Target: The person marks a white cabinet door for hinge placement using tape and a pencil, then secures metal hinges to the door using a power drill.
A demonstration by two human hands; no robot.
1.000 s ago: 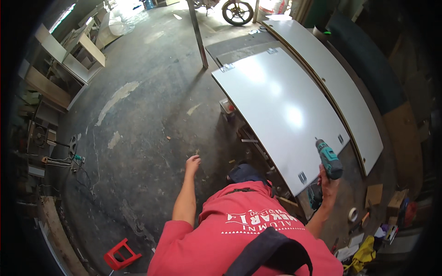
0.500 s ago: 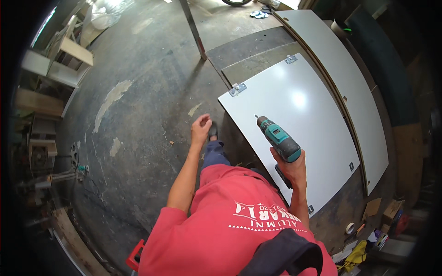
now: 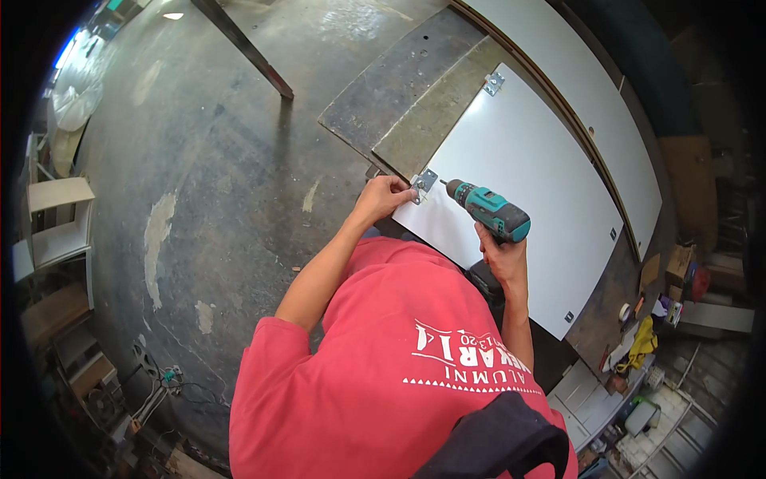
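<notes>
A white panel (image 3: pixel 511 207) lies flat, with one metal hinge (image 3: pixel 424 183) at its near left corner and another hinge (image 3: pixel 494 84) at its far corner. My left hand (image 3: pixel 384 196) is at the nearer hinge, thumb and fingers pinched together against its edge. Whatever sits between those fingertips is too small to make out. In my right hand (image 3: pixel 503 259) is a teal and black cordless drill (image 3: pixel 488 211), gripped by its handle. The drill's tip points left toward the nearer hinge, a short way off from it.
Beneath the panel's far left side lie grey boards (image 3: pixel 399 84). Along the right runs a longer white panel (image 3: pixel 618 128). A post (image 3: pixel 247 52) stands on the concrete floor at the upper left. Tape (image 3: pixel 625 311) and a yellow cloth (image 3: pixel 641 345) lie at lower right.
My left hand has moved up and right, from over the floor to the nearer hinge. The drill has come closer to that hinge, and my view has shifted.
</notes>
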